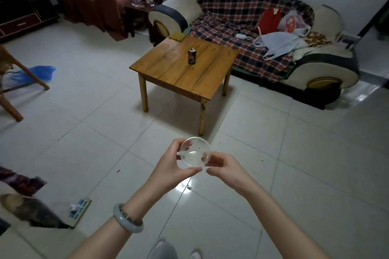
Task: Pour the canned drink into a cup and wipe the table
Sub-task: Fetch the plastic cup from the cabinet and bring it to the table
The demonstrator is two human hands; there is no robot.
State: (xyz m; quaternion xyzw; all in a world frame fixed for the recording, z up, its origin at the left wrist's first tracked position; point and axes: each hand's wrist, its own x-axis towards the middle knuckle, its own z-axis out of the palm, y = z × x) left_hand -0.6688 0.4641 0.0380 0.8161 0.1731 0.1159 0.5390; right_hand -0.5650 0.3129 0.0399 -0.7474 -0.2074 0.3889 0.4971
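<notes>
1. One clear plastic cup [195, 152] is held out over the tiled floor [294, 164], seen from above through its open mouth; it looks empty.
2. Two hands hold it: the left hand [171, 167] wraps its fingers around the cup's left side and underside, and the right hand [223, 166] pinches the cup's right edge between thumb and fingertips.
3. One pale bangle [127, 219] and one thin beaded bracelet sit on the left wrist.
4. One wooden table [185, 73] stands ahead, well apart from the hands, just beside one sofa [328, 69].
5. One dark drink can [192, 56] stands upright near the middle of the tabletop.
6. One greenish folded cloth [176, 36] lies at the table's far corner.
7. One plaid blanket [231, 19] covers the sofa, with several loose clothes and bags on it.
</notes>
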